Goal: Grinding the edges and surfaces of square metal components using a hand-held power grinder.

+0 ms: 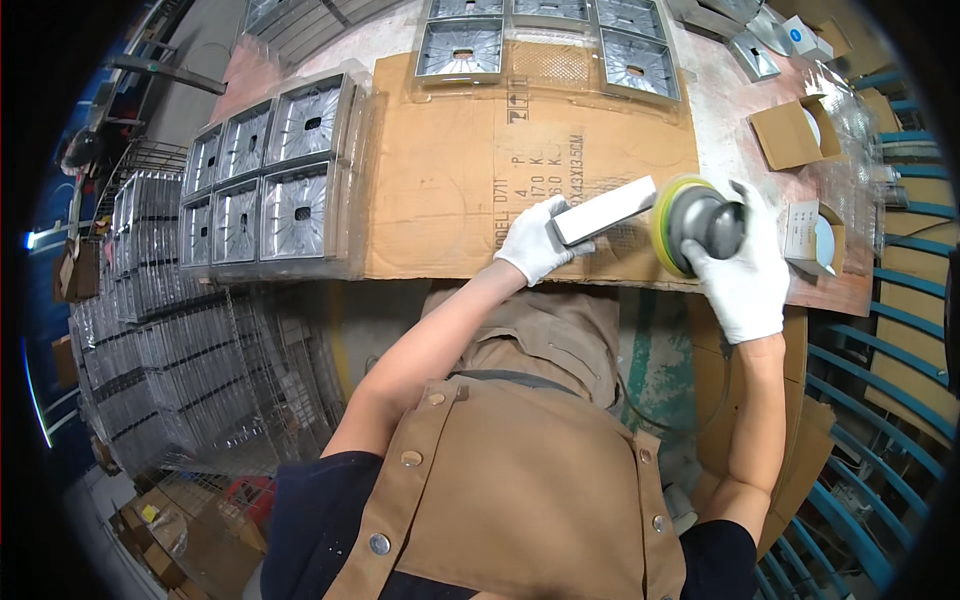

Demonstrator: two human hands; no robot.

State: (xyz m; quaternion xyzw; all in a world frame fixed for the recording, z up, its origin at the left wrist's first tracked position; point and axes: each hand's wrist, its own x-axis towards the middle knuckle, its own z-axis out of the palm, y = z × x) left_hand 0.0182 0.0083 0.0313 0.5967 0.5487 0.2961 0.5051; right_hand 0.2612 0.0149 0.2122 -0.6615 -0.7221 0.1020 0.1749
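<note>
My gloved left hand (538, 240) is closed around one end of a metal casting (606, 210), turned so that a long, bright pale side shows. It is held tilted above the front part of a flattened cardboard sheet (430, 190). To its right, my gloved right hand (745, 275) grips a round sander (700, 222) with a dark body and a yellow-green pad. The pad stands on edge, facing the casting's right end. Whether pad and metal touch, I cannot tell.
Clear plastic trays of square silver castings stand at the left (240, 215) and far side (460, 50). Small open cardboard boxes (795, 135) with round discs lie at the right. Stacked trays (170, 360) fill a wire cart on the left; blue rails (905, 345) run along the right.
</note>
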